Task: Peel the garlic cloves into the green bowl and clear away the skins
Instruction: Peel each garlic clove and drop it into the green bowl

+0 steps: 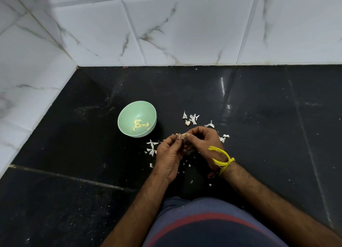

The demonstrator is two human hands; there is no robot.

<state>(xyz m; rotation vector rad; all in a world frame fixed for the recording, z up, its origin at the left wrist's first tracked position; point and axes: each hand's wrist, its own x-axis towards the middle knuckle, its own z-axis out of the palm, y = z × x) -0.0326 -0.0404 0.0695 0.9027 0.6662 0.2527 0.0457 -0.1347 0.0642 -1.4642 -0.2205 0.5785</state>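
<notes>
Garlic clove point(182, 135) is pinched between the left hand point(167, 154) and right hand point(202, 145) beside the green bowl point(137, 118), skins point(192, 118) dropping onto the bench point(259, 117).

White marble-veined wall tiles point(185, 24); black stone counter point(74, 145) (glossy, speckled).

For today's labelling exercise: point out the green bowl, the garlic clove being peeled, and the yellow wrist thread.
green bowl point(124, 115): head view, bare inner wall.
garlic clove point(183, 135): head view, exposed tip.
yellow wrist thread point(226, 157): head view, band.
</notes>
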